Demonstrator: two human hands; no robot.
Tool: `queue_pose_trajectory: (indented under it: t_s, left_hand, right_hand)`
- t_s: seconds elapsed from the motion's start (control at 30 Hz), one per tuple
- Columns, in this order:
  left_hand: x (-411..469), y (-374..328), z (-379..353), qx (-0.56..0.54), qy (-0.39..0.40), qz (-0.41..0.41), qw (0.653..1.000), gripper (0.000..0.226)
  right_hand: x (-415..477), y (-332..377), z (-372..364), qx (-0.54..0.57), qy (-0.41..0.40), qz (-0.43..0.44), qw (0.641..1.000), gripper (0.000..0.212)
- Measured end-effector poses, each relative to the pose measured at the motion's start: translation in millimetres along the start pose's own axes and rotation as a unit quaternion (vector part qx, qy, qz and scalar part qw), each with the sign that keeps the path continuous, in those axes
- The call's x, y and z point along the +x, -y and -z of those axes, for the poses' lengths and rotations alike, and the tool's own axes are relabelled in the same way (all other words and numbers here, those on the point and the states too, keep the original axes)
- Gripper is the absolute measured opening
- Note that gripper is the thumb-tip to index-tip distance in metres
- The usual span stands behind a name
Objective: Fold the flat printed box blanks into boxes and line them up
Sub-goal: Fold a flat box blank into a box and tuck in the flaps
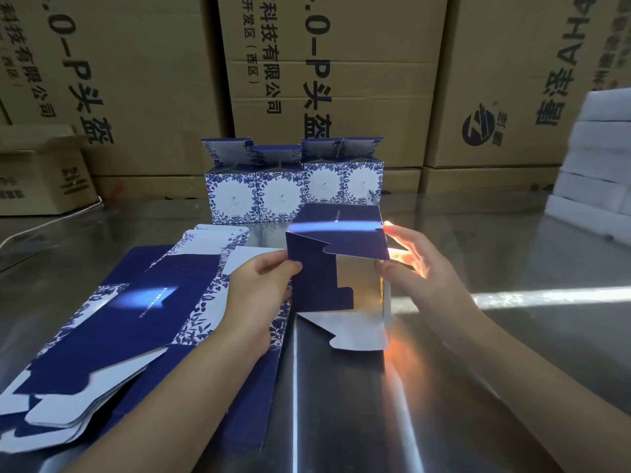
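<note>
A half-folded blue and white box lies on its side at the middle of the steel table, its open end and silver inside facing me, one white flap flat on the table. My left hand pinches its dark blue left flap. My right hand presses flat against its right wall, fingers spread. A fanned stack of flat printed blanks lies at the left. Several folded boxes with floral print stand in a row behind, their top flaps up.
Large brown cartons form a wall at the back of the steel table. A smaller brown carton sits at the back left. A pile of white foam pieces stands at the right edge.
</note>
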State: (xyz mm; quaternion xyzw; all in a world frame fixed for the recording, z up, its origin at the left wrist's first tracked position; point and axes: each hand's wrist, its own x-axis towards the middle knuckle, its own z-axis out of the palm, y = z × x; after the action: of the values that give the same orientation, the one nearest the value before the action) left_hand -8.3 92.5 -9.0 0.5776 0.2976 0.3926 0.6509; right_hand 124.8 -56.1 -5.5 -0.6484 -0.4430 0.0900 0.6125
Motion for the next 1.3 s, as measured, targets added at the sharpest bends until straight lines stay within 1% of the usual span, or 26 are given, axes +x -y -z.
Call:
queue_pose_trajectory:
  t_s: [0.07,0.17,0.27,0.37,0.53,0.57,0.63,0.77,0.87,1.03,1.17,1.3]
  left_hand:
    - [1,0,0,0.003,-0.003,-0.003,1.000,0.017]
    - [1,1,0,0.024,-0.002,-0.016,1.000,0.023]
    - [1,2,0,0.047,0.002,-0.033,0.998,0.027]
    - [1,1,-1,0.066,0.008,-0.036,0.997,0.026]
    - [1,-1,-2,0.071,0.007,-0.036,0.997,0.031]
    - [0,-2,-2,0.069,0.007,-0.035,0.997,0.028]
    - [-2,-4,-3,0.071,0.008,-0.043,0.997,0.031]
    - [-4,-3,-4,0.065,0.007,-0.093,0.993,0.032]
    - [-7,-4,-5,0.070,0.032,-0.149,0.986,0.037]
    - [-11,0,-6,0.175,0.040,-0.247,0.952,0.042]
    - [-11,3,-6,0.213,0.046,-0.266,0.939,0.042]
    - [-10,-1,-3,0.220,0.052,-0.262,0.938,0.033]
  right_hand:
    - [0,0,0,-0.002,0.005,-0.001,1.000,0.044]
    - [0,2,0,-0.019,0.014,0.000,1.000,0.043]
    - [-1,3,3,-0.027,-0.005,-0.002,1.000,0.042]
    - [-1,5,7,-0.004,-0.032,-0.006,0.999,0.040]
    - [-1,10,7,0.020,-0.028,0.002,0.999,0.025]
    - [-2,10,8,0.017,-0.027,0.003,0.999,0.027]
    - [-2,8,7,-0.002,-0.028,0.001,1.000,0.034]
    - [-5,8,3,-0.039,-0.029,0.007,0.999,0.039]
    - [-7,11,0,-0.062,-0.025,0.038,0.997,0.040]
    - [-8,13,-1,-0.077,-0.028,0.067,0.994,0.037]
    - [-7,12,-1,-0.072,-0.027,0.061,0.995,0.037]
    - [-4,12,-1,-0.044,-0.032,0.059,0.997,0.035]
